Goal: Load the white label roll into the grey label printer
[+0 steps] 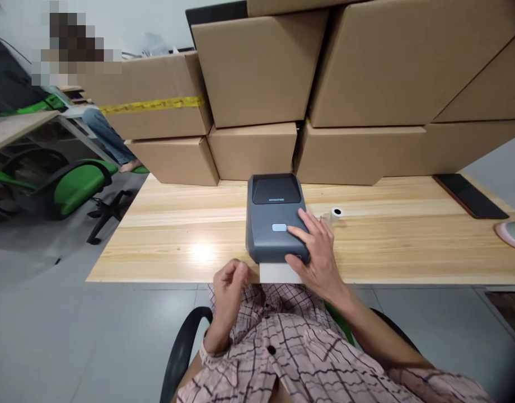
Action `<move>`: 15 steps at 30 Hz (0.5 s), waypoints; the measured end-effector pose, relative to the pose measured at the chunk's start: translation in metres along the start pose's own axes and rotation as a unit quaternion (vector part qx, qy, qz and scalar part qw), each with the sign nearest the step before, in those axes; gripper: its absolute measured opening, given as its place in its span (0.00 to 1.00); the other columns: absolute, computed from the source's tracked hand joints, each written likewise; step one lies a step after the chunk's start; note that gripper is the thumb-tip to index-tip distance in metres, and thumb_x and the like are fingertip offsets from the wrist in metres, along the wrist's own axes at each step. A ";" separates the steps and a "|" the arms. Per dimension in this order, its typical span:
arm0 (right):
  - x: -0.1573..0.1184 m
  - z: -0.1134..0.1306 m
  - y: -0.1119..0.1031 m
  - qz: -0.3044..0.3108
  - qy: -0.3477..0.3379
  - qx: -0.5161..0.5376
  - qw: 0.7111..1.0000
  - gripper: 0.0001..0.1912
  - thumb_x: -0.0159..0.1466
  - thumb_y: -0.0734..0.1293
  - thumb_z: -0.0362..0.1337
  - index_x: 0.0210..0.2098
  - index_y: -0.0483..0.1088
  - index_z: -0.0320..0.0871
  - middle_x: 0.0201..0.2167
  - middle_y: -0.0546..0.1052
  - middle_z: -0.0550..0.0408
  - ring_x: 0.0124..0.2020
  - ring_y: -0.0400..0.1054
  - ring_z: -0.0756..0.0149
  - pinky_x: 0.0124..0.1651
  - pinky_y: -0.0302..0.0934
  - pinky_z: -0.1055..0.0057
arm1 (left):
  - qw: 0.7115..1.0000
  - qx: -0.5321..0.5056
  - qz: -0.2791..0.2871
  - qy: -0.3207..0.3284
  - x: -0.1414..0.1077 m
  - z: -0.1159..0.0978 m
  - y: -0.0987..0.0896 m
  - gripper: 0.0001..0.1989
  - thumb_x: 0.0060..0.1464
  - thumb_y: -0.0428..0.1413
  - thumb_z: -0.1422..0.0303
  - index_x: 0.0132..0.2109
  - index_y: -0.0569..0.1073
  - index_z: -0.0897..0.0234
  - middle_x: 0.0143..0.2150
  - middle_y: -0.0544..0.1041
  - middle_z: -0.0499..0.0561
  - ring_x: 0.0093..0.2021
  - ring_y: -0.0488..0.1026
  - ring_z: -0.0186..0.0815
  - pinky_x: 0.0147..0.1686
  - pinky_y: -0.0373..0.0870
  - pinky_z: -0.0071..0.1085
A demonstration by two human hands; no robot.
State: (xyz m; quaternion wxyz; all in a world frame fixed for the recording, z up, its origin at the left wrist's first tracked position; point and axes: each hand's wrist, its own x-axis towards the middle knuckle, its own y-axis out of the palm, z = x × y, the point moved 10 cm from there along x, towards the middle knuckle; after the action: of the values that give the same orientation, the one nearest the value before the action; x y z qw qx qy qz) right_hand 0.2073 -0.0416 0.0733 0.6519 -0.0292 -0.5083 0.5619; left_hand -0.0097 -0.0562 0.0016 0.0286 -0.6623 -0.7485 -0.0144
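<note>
A dark grey label printer (268, 215) sits on the wooden table near its front edge, with a pale button (279, 227) on its top. White paper (278, 272) sticks out from under the printer's front and reaches the table edge. My right hand (318, 249) rests on the printer's right side, fingers spread, the index fingertip at the button's right end. Just left of the paper, at the table edge, my left hand (230, 280) is closed with the fingers curled; whatever is inside it, if anything, is hidden. A small white roll (337, 212) lies right of the printer.
Cardboard boxes (257, 73) are stacked along the back of the table (169, 235). A dark phone or tablet (469, 195) lies at the right, near a green and pink object (513, 234). Green chairs (76, 187) and a seated person's leg (106, 134) are at the left.
</note>
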 end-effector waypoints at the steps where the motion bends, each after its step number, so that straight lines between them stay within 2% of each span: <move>1: -0.010 -0.007 -0.001 -0.013 0.039 0.022 0.999 0.30 0.73 0.61 0.57 0.68 0.59 0.49 0.74 0.60 0.43 0.74 0.54 0.46 0.72 0.50 0.36 | 0.998 0.013 -0.040 0.040 0.001 -0.008 -0.010 0.16 0.66 0.56 0.56 0.37 0.80 0.62 0.34 0.80 0.49 0.35 0.76 0.32 0.36 0.72 0.27; 2: -0.019 -0.014 0.000 -0.016 0.080 0.046 0.996 0.34 0.72 0.60 0.58 0.71 0.55 0.50 0.75 0.58 0.42 0.75 0.53 0.45 0.71 0.52 0.36 | 0.995 0.030 -0.058 0.070 0.002 -0.014 -0.013 0.13 0.67 0.55 0.57 0.48 0.81 0.59 0.46 0.82 0.52 0.46 0.78 0.35 0.46 0.74 0.30; 3: -0.026 -0.020 0.001 -0.014 0.115 0.070 0.991 0.37 0.72 0.60 0.59 0.73 0.51 0.51 0.75 0.58 0.42 0.75 0.53 0.45 0.71 0.54 0.35 | 0.994 0.048 -0.048 0.089 0.004 -0.017 -0.010 0.17 0.68 0.54 0.58 0.59 0.77 0.55 0.59 0.78 0.53 0.59 0.74 0.39 0.57 0.72 0.34; 4: -0.032 -0.024 0.003 -0.010 0.140 0.088 0.986 0.37 0.72 0.59 0.59 0.74 0.49 0.52 0.75 0.58 0.43 0.74 0.54 0.45 0.71 0.54 0.35 | 0.993 0.064 -0.018 0.098 0.007 -0.018 -0.002 0.22 0.69 0.53 0.57 0.67 0.70 0.52 0.69 0.70 0.53 0.69 0.66 0.41 0.66 0.65 0.39; 5: -0.035 -0.025 0.003 -0.007 0.152 0.099 0.983 0.36 0.73 0.59 0.58 0.75 0.49 0.53 0.75 0.58 0.44 0.74 0.54 0.45 0.71 0.54 0.35 | 0.992 0.076 0.018 0.100 0.010 -0.017 0.009 0.27 0.70 0.51 0.57 0.72 0.63 0.50 0.76 0.61 0.52 0.75 0.57 0.43 0.72 0.57 0.42; 6: -0.036 -0.025 0.003 -0.005 0.153 0.103 0.983 0.36 0.73 0.59 0.58 0.74 0.49 0.53 0.75 0.59 0.44 0.74 0.54 0.45 0.71 0.54 0.35 | 0.990 0.082 0.046 0.101 0.012 -0.015 0.018 0.29 0.71 0.49 0.56 0.75 0.57 0.49 0.79 0.54 0.50 0.78 0.50 0.44 0.76 0.50 0.44; 8: -0.034 -0.021 0.001 -0.006 0.139 0.102 0.985 0.36 0.72 0.59 0.58 0.74 0.51 0.53 0.75 0.58 0.44 0.75 0.53 0.44 0.71 0.53 0.34 | 0.987 0.087 0.060 0.118 0.015 -0.013 0.029 0.31 0.71 0.47 0.54 0.76 0.53 0.49 0.80 0.49 0.49 0.80 0.44 0.44 0.77 0.43 0.45; 11: -0.032 -0.018 0.001 0.003 0.128 0.113 0.985 0.37 0.72 0.57 0.61 0.74 0.51 0.52 0.76 0.56 0.43 0.75 0.52 0.42 0.71 0.52 0.32 | 0.985 0.091 0.033 0.145 0.016 -0.015 0.029 0.30 0.72 0.45 0.52 0.76 0.56 0.50 0.79 0.51 0.48 0.80 0.41 0.45 0.78 0.43 0.46; 15: -0.027 -0.019 -0.004 0.018 0.133 0.147 0.980 0.40 0.71 0.53 0.64 0.75 0.49 0.53 0.77 0.54 0.44 0.76 0.50 0.42 0.72 0.51 0.31 | 0.984 0.084 0.028 0.154 0.020 -0.026 0.026 0.28 0.72 0.43 0.51 0.74 0.60 0.48 0.77 0.57 0.46 0.80 0.42 0.44 0.78 0.45 0.48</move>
State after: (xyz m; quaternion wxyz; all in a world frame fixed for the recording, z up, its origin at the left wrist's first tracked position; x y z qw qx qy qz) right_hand 0.2273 -0.0532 0.0497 0.7003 -0.0167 -0.3284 0.6336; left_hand 0.0141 -0.0346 0.0288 0.1994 -0.6682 -0.7149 -0.0521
